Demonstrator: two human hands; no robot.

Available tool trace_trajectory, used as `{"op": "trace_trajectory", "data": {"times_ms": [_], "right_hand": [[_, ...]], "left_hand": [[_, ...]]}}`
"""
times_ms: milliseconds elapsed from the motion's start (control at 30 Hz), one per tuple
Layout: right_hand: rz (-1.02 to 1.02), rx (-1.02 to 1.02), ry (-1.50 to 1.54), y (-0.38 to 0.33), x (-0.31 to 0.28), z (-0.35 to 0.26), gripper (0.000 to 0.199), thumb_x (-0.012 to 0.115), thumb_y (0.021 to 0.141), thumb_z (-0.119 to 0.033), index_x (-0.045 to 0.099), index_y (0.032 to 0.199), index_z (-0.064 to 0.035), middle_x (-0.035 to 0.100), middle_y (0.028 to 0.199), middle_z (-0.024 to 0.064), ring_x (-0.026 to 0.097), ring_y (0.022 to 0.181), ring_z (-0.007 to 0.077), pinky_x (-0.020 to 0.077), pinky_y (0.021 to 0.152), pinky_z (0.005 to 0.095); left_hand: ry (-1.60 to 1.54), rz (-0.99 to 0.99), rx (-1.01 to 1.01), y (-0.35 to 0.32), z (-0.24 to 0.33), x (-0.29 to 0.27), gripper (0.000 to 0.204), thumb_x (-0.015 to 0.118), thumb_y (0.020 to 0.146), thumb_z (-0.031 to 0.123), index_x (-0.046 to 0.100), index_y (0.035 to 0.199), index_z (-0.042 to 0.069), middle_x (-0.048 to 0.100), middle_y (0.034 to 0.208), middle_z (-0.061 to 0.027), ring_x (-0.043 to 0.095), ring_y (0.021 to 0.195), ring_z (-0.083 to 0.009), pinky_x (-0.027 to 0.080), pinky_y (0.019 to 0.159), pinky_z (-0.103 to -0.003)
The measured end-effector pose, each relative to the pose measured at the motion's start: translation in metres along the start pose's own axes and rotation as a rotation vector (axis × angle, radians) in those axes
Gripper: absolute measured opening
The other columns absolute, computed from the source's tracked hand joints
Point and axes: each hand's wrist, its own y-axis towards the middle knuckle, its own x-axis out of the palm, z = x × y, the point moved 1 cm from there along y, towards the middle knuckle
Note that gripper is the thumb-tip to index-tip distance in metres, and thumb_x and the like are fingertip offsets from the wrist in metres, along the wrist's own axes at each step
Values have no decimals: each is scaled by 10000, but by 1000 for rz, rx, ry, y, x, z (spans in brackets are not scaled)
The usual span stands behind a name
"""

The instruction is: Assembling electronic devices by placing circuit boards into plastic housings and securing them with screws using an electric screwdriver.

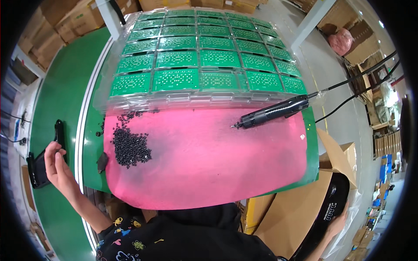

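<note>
My left hand (59, 167) is raised at the left over the green belt, its fingers loosely bent and apart with nothing visible in them. Just beside it lies a black frame-like part (39, 169), partly hidden by the hand. At the lower right, my right hand (337, 225) grips the edge of a long glossy black panel (333, 195) with white markings. The panel is tilted beside an open cardboard box (294, 213). Between my hands is a pink mat (209, 161). A black electric screwdriver (274, 112) rests on its far right, and small black screws (130, 148) are heaped on its left.
Behind the mat, clear plastic trays (187, 99) hold rows of green circuit boards (176, 80). Black cables (357, 80) run from the screwdriver to the upper right. The green belt (65, 91) runs along the left, past a white rail. Cardboard boxes (78, 21) stand farther back.
</note>
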Motion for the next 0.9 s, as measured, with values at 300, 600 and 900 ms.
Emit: {"op": "trace_trajectory", "data": {"times_ms": [300,600,900], "right_hand": [[92,360,-263,32,-68,108,824,416,803,103,345,1536,-267,586,1364,128,651,916,383,501,745,463],[235,-200,364,90,-151,79,488,443,994,-41,434,1476,-110,589,1354,165,602,1181,295,470,999,393],[-341,-1434,323,13,-160,-406,257,599,932,-217,529,1154,-109,661,770,153,660,747,383,513,630,494]], "left_hand": [[67,-338,179,-8,35,67,104,497,951,-4,576,1016,-23,534,974,-88,492,868,-157,409,792,-274],[-191,-631,206,-17,63,116,97,573,897,10,632,962,-33,590,962,-110,547,898,-184,433,818,-287],[-95,-1025,595,-87,107,225,480,725,844,270,576,1216,5,591,1164,-153,579,1099,-356,467,953,-423]]}}
